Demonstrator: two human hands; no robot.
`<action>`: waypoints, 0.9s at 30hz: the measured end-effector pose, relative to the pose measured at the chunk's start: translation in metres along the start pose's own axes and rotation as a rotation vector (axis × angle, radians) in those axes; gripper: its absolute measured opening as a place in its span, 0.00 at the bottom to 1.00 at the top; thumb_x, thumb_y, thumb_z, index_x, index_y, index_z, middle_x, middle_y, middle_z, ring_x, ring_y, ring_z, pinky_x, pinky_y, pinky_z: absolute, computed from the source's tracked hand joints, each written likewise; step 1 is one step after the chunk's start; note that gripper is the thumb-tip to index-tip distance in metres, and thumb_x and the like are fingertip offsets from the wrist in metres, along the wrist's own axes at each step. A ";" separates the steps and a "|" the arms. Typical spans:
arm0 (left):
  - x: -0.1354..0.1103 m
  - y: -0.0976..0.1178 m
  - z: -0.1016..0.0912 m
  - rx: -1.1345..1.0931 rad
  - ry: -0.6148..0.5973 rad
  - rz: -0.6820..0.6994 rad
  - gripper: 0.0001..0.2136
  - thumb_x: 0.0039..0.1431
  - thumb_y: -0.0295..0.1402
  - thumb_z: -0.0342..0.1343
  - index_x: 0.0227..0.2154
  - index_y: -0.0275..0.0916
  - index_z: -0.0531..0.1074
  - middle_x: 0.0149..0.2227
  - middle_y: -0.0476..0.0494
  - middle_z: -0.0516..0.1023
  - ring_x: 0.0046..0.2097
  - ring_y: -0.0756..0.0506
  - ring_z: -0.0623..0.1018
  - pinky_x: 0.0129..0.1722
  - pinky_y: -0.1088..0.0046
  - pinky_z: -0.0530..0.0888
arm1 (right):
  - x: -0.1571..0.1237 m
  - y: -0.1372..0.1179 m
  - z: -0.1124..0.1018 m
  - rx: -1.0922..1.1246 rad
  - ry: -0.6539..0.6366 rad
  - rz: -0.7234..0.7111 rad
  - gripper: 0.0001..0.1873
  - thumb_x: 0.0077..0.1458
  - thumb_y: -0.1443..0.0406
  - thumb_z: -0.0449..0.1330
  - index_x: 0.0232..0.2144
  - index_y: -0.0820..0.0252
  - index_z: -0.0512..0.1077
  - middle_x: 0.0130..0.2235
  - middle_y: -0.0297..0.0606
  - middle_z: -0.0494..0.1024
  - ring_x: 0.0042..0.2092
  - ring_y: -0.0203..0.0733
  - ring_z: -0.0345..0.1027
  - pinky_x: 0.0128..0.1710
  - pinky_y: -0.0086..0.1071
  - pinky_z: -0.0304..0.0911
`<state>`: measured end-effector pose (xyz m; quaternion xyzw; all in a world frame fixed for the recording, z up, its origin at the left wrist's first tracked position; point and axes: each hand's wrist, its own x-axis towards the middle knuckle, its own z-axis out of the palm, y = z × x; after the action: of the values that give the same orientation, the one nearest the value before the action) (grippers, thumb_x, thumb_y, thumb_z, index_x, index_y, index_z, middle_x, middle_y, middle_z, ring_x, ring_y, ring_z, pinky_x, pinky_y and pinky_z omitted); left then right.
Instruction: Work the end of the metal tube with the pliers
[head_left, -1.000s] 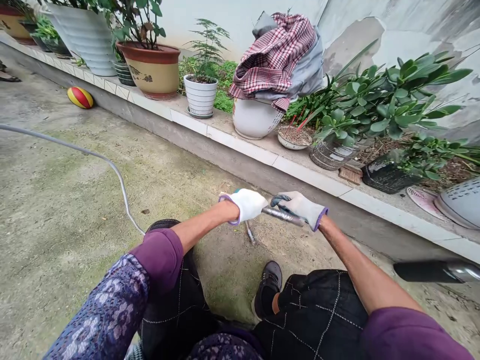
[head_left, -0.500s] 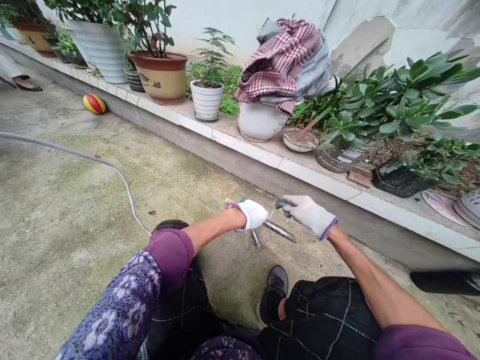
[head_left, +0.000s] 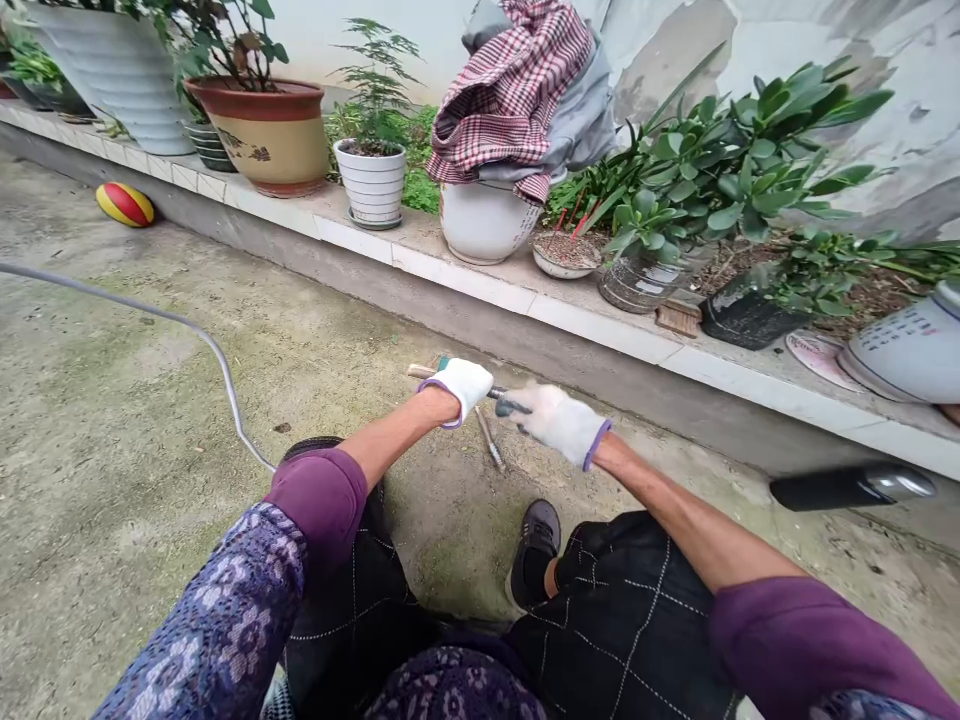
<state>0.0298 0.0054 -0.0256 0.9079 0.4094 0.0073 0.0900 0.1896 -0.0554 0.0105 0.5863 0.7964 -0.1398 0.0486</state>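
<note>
The left hand point(head_left: 460, 389) held a metal rod point(head_left: 496, 393) in its grip by the ledge's edge point(head_left: 465, 282); the right hand point(head_left: 553, 422) met it, grip too blurred to tell.

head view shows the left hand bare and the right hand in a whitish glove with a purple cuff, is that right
Not quite: the left hand is not bare; the head view shows it gloved too. The right hand does wear a whitish glove with a purple cuff.
</note>
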 end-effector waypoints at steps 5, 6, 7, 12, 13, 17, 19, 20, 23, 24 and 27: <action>0.008 0.023 0.002 -0.074 -0.004 0.047 0.09 0.60 0.27 0.56 0.39 0.35 0.82 0.35 0.32 0.83 0.42 0.38 0.83 0.45 0.65 0.76 | -0.002 0.051 -0.035 0.218 0.168 0.163 0.13 0.59 0.68 0.55 0.40 0.60 0.80 0.31 0.33 0.77 0.30 0.35 0.65 0.31 0.26 0.58; 0.010 0.025 -0.001 -0.103 0.001 0.047 0.10 0.61 0.29 0.56 0.39 0.36 0.82 0.34 0.35 0.83 0.39 0.40 0.83 0.43 0.68 0.75 | -0.002 0.061 -0.037 0.267 0.187 0.184 0.13 0.58 0.68 0.55 0.39 0.61 0.80 0.30 0.33 0.76 0.29 0.34 0.64 0.30 0.26 0.58; 0.012 0.027 -0.005 -0.130 0.007 0.046 0.11 0.62 0.32 0.55 0.40 0.38 0.81 0.33 0.37 0.83 0.37 0.42 0.82 0.41 0.70 0.75 | -0.002 0.069 -0.036 0.303 0.192 0.189 0.12 0.57 0.69 0.55 0.37 0.62 0.79 0.29 0.32 0.75 0.28 0.34 0.64 0.29 0.26 0.57; 0.015 0.022 -0.029 -0.206 0.058 0.028 0.17 0.66 0.37 0.48 0.46 0.40 0.81 0.33 0.43 0.82 0.33 0.46 0.79 0.36 0.74 0.72 | -0.006 0.058 -0.020 0.256 0.042 0.245 0.11 0.61 0.67 0.54 0.35 0.62 0.78 0.28 0.33 0.74 0.26 0.33 0.61 0.27 0.27 0.55; 0.015 0.020 -0.031 -0.218 0.065 0.012 0.17 0.66 0.37 0.47 0.46 0.40 0.81 0.33 0.43 0.82 0.33 0.46 0.79 0.36 0.73 0.72 | -0.008 0.049 -0.017 0.190 0.003 0.217 0.11 0.62 0.66 0.55 0.35 0.61 0.78 0.28 0.34 0.74 0.26 0.33 0.61 0.28 0.28 0.54; 0.023 0.007 -0.027 -0.128 0.091 -0.089 0.17 0.66 0.33 0.47 0.47 0.40 0.80 0.36 0.38 0.83 0.38 0.41 0.82 0.39 0.68 0.74 | -0.021 0.011 -0.017 -0.064 -0.036 0.012 0.10 0.64 0.67 0.56 0.33 0.59 0.77 0.31 0.33 0.75 0.31 0.35 0.62 0.32 0.28 0.53; 0.027 0.004 -0.019 0.008 0.103 -0.102 0.17 0.66 0.29 0.46 0.48 0.38 0.79 0.38 0.34 0.83 0.43 0.36 0.83 0.42 0.63 0.75 | -0.027 0.001 -0.026 -0.125 -0.007 0.026 0.11 0.65 0.65 0.55 0.36 0.58 0.78 0.32 0.35 0.77 0.32 0.36 0.63 0.32 0.29 0.52; 0.028 0.005 -0.015 0.065 0.102 -0.092 0.17 0.65 0.27 0.46 0.47 0.37 0.79 0.39 0.31 0.82 0.45 0.34 0.83 0.43 0.61 0.75 | -0.028 0.000 -0.032 -0.151 0.010 0.057 0.11 0.66 0.65 0.56 0.38 0.58 0.78 0.34 0.36 0.78 0.32 0.37 0.64 0.32 0.30 0.52; 0.027 0.013 -0.004 0.152 0.077 -0.017 0.16 0.65 0.24 0.45 0.44 0.33 0.79 0.38 0.27 0.81 0.47 0.30 0.82 0.43 0.56 0.75 | -0.025 0.013 -0.050 -0.163 0.096 0.143 0.12 0.65 0.65 0.57 0.44 0.60 0.80 0.37 0.40 0.79 0.34 0.40 0.66 0.32 0.32 0.52; 0.025 0.017 -0.003 0.165 0.075 0.023 0.16 0.65 0.24 0.45 0.44 0.33 0.79 0.37 0.27 0.81 0.48 0.29 0.82 0.43 0.55 0.75 | -0.021 0.021 -0.054 -0.142 0.135 0.154 0.13 0.65 0.66 0.57 0.45 0.62 0.80 0.37 0.40 0.79 0.35 0.40 0.66 0.33 0.32 0.52; 0.019 0.029 -0.005 0.170 0.067 0.121 0.17 0.65 0.24 0.44 0.46 0.34 0.78 0.36 0.29 0.81 0.46 0.30 0.82 0.44 0.55 0.75 | -0.009 0.053 -0.056 -0.053 0.212 0.172 0.15 0.64 0.67 0.54 0.45 0.63 0.80 0.35 0.37 0.79 0.34 0.36 0.65 0.34 0.29 0.55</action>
<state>0.0635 0.0015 -0.0173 0.9346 0.3557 0.0083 -0.0017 0.2475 -0.0332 0.0568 0.6623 0.7475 -0.0513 -0.0085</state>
